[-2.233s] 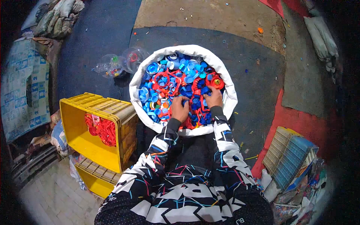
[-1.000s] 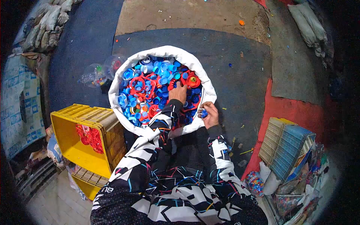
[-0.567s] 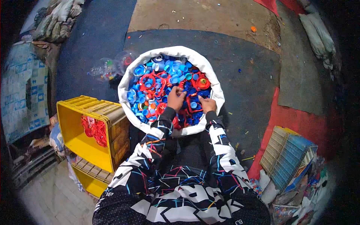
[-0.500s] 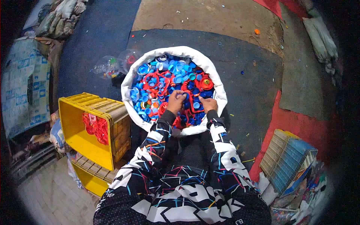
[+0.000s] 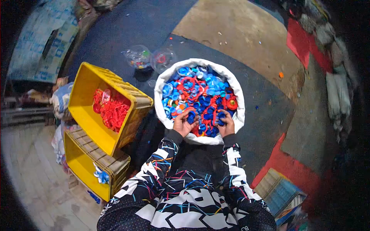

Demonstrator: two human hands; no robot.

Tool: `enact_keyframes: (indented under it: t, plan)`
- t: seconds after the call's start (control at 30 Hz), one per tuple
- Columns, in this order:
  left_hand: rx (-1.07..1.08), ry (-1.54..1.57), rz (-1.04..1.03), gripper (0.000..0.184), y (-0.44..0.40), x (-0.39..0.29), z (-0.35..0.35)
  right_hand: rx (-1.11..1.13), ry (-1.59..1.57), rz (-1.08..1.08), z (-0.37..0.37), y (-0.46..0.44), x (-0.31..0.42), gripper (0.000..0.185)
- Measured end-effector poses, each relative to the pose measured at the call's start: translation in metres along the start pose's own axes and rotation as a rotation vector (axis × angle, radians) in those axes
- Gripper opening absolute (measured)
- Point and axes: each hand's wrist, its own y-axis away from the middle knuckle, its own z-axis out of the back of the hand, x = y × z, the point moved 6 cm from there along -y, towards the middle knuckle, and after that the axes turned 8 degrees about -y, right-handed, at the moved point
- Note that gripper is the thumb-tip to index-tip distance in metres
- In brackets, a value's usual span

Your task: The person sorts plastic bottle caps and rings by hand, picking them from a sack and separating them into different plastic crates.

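Observation:
A round white sack point(image 5: 239, 90) with a rolled rim stands before me, full of light blue and dark blue bottle caps point(image 5: 216, 85) and tangled red plastic pieces point(image 5: 195, 87). Over its near left part, my left hand point(image 5: 181, 124) curls its fingers round a dark blue cap point(image 5: 191, 117). My right hand point(image 5: 228, 124), at the near right, is closed on dark blue caps point(image 5: 221, 118); how many is unclear. Between the hands lie more dark blue caps and red strips.
Left of the sack, a tilted yellow crate point(image 5: 83, 86) holds red plastic pieces point(image 5: 115, 111); another yellow crate point(image 5: 83, 158) is below it. Two clear round containers point(image 5: 138, 56) stand behind the sack. A blue and beige crate point(image 5: 283, 192) lies at lower right.
My view has turned, so the sack and crates sit elsewhere in it. Both hands have drawn apart and back towards the sack's near rim, and dark blue caps now show in them.

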Motion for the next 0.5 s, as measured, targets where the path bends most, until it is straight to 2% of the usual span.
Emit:
enact_keyframes:
  t: [0.1,0.13,0.23,0.27,0.4,0.5]
  plan:
    - [0.057,0.06,-0.076,0.038,0.034,-0.021,0.003,0.161,-0.137,-0.089,-0.05,0.016,-0.017,0.058]
    - [-0.005,0.091,-0.111,0.04,0.045,-0.024,0.017,0.265,-0.163,-0.152,-0.072,0.024,-0.022,0.063]
    - [0.109,0.2,-0.217,0.038,0.091,-0.044,0.039,0.433,-0.015,-0.236,-0.119,0.039,-0.051,0.071]
    - [0.058,0.259,-0.242,0.038,0.108,-0.047,0.051,0.506,0.027,-0.255,-0.138,0.047,-0.061,0.072]
    - [0.022,0.325,-0.441,0.048,0.2,-0.064,0.096,0.562,0.287,-0.283,-0.17,0.067,-0.129,0.065]
    - [0.028,0.373,-0.584,0.054,0.268,-0.061,0.135,0.563,0.465,-0.383,-0.205,0.108,-0.185,0.059]
